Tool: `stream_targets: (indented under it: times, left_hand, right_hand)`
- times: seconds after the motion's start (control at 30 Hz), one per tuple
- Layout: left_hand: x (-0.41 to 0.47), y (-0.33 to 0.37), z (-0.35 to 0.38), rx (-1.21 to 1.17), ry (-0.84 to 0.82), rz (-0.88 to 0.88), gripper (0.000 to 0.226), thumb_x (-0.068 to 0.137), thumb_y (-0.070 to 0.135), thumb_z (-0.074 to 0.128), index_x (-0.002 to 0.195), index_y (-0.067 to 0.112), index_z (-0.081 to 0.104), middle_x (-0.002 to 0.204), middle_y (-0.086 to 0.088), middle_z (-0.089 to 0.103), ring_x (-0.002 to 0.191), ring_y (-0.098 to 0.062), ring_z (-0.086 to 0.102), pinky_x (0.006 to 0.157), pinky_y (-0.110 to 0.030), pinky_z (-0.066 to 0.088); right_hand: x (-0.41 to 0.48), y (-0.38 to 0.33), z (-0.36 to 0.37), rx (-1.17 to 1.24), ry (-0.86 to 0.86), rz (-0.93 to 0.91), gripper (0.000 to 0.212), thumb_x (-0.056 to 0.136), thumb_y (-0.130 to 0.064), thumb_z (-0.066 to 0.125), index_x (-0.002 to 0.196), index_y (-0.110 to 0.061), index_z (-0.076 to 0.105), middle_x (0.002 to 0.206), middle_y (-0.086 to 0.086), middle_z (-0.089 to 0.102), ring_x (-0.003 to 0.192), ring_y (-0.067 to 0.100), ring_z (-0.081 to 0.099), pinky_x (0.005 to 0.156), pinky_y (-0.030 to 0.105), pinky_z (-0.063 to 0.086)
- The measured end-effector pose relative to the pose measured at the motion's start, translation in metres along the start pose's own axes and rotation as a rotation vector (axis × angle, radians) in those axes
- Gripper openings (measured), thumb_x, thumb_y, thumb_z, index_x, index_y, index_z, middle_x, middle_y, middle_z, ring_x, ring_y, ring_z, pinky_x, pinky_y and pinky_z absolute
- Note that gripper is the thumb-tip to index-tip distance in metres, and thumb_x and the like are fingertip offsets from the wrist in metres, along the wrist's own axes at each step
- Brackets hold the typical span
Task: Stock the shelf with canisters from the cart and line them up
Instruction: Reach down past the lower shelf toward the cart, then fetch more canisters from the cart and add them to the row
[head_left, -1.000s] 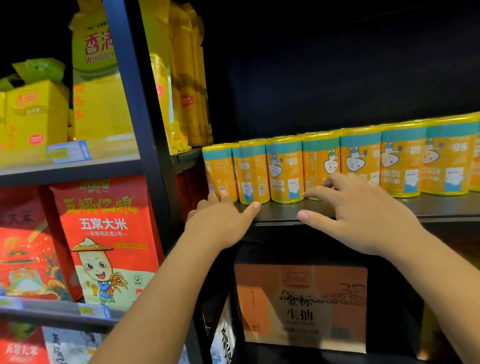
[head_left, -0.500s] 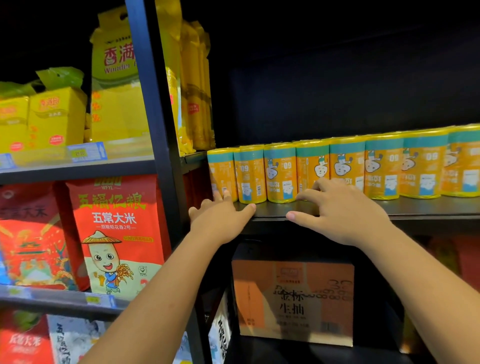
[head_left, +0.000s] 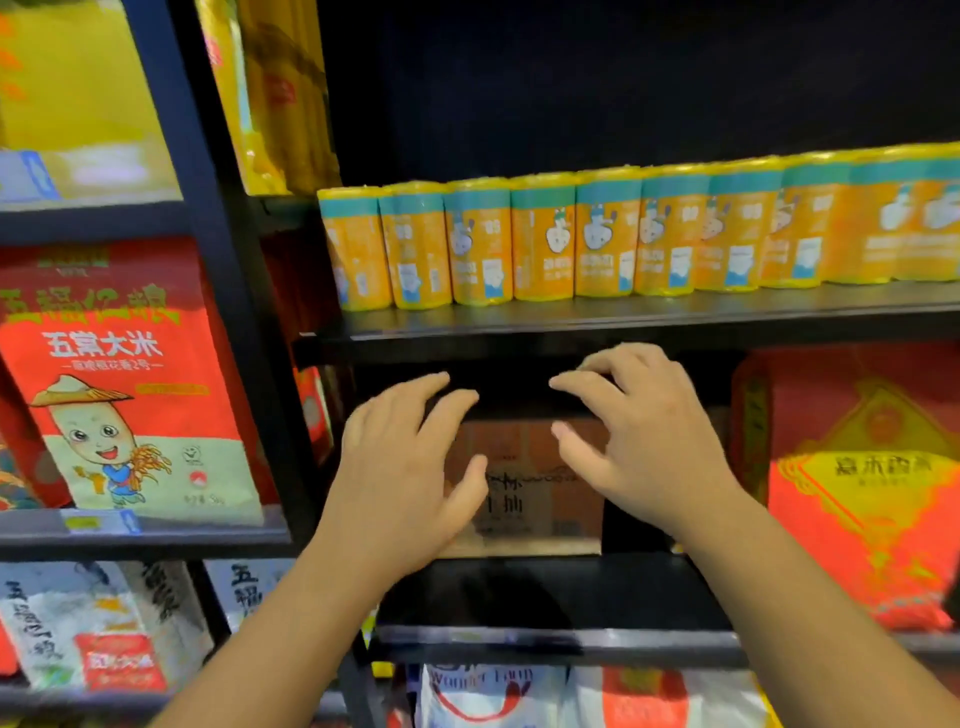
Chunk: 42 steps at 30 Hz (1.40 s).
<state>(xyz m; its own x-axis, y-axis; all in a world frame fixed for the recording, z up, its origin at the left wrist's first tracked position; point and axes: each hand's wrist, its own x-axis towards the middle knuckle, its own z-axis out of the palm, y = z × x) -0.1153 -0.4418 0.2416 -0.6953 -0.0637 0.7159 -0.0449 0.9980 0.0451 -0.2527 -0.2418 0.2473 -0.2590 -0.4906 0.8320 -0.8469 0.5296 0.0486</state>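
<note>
- The left hand (head_left: 405, 467) was raised in front of the body, its back toward the camera and its palm facing forward and down.
- The left fingers (head_left: 415, 389) were spread and slightly bent; the thumb stuck out to the right, toward the other hand.
- The right hand (head_left: 649, 441) was raised a little higher, near the left, with a gap between them.
- The right fingers (head_left: 587, 387) were spread and curved at the knuckles, tips pointing left, thumb extended below them.
- Neither hand gripped anything.
- Both forearms were bare: the left forearm (head_left: 270, 639) rose from the bottom left, the right forearm (head_left: 831, 618) from the bottom right, converging upward.
</note>
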Motion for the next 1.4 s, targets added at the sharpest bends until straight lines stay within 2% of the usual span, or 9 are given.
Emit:
stream_targets:
  times: [0.13,0.37,0.47,0.57,0.83,1.0,1.17,1.27,1.4]
  left_hand:
    - [-0.048,0.007,0.041,-0.010,-0.157,-0.057,0.058,0.085,0.049,0.048,0.135,0.021,0.058,0.132,-0.002,0.058,0.120,-0.027,0.055,0.093,-0.046,0.047]
    - [-0.141,0.017,0.103,0.003,-0.514,-0.242,0.067,0.087,0.056,0.043,0.142,0.019,0.054,0.134,-0.006,0.057,0.119,-0.031,0.057,0.090,-0.049,0.050]
    - [-0.176,0.022,0.119,0.004,-0.580,-0.255,0.065,0.082,0.053,0.046,0.131,0.015,0.064,0.123,-0.010,0.064,0.105,-0.036,0.063,0.079,-0.048,0.053]
    - [-0.212,0.026,0.124,0.029,-0.673,-0.288,0.063,0.083,0.055,0.045,0.128,0.016,0.064,0.122,-0.012,0.066,0.104,-0.037,0.064,0.077,-0.047,0.054]
    - [-0.303,0.028,0.097,0.133,-0.779,-0.541,0.062,0.084,0.057,0.043,0.128,0.019,0.063,0.123,-0.010,0.066,0.105,-0.038,0.065,0.077,-0.051,0.055]
    - [-0.350,0.020,0.046,0.158,-0.783,-0.790,0.064,0.088,0.061,0.040,0.137,0.023,0.057,0.132,-0.007,0.060,0.116,-0.035,0.059,0.087,-0.052,0.054]
    - [-0.399,0.010,-0.019,0.195,-0.691,-1.037,0.068,0.087,0.061,0.039,0.140,0.022,0.055,0.135,-0.007,0.060,0.119,-0.034,0.058,0.086,-0.048,0.053]
    - [-0.428,0.008,-0.057,0.225,-0.656,-1.136,0.064,0.086,0.055,0.044,0.135,0.018,0.060,0.129,-0.008,0.063,0.111,-0.035,0.062,0.082,-0.045,0.054]
    - [-0.479,0.005,-0.111,0.239,-0.616,-1.259,0.056,0.090,0.047,0.063,0.138,0.020,0.056,0.132,-0.007,0.062,0.116,-0.034,0.059,0.087,-0.045,0.052]
  right_hand:
    - [-0.072,0.003,0.018,0.041,-0.234,0.156,0.053,0.086,-0.046,0.061,0.133,-0.022,0.062,0.130,0.004,0.057,0.124,0.028,0.049,0.097,0.046,0.046]
    - [-0.198,-0.005,0.047,0.139,-0.757,0.494,0.078,0.089,-0.047,0.066,0.156,-0.032,0.030,0.165,0.001,0.022,0.151,0.026,0.021,0.120,0.048,0.027]
    - [-0.232,-0.013,0.052,0.165,-0.898,0.511,0.080,0.091,-0.050,0.062,0.158,-0.033,0.024,0.168,0.000,0.012,0.153,0.025,0.014,0.123,0.042,0.022]
    - [-0.252,-0.025,0.057,0.203,-0.972,0.490,0.078,0.092,-0.051,0.060,0.158,-0.031,0.025,0.168,0.000,0.012,0.153,0.023,0.013,0.123,0.036,0.019]
    - [-0.290,-0.082,0.087,0.424,-1.205,0.272,0.074,0.094,-0.052,0.056,0.158,-0.032,0.025,0.166,-0.001,0.014,0.152,0.024,0.015,0.122,0.037,0.019]
    - [-0.296,-0.138,0.106,0.588,-1.219,0.062,0.069,0.085,-0.056,0.046,0.145,-0.021,0.050,0.153,0.008,0.044,0.135,0.030,0.045,0.109,0.045,0.045]
    - [-0.274,-0.207,0.100,0.691,-1.218,-0.177,0.064,0.089,-0.054,0.049,0.145,-0.023,0.051,0.151,0.001,0.045,0.135,0.019,0.033,0.111,0.034,0.036]
    - [-0.265,-0.260,0.092,0.716,-1.230,-0.324,0.062,0.086,-0.053,0.049,0.138,-0.020,0.058,0.140,0.003,0.055,0.127,0.023,0.047,0.103,0.040,0.050]
    - [-0.260,-0.349,0.086,0.727,-1.284,-0.546,0.072,0.087,-0.058,0.038,0.149,-0.022,0.046,0.153,0.005,0.042,0.140,0.028,0.039,0.114,0.046,0.038]
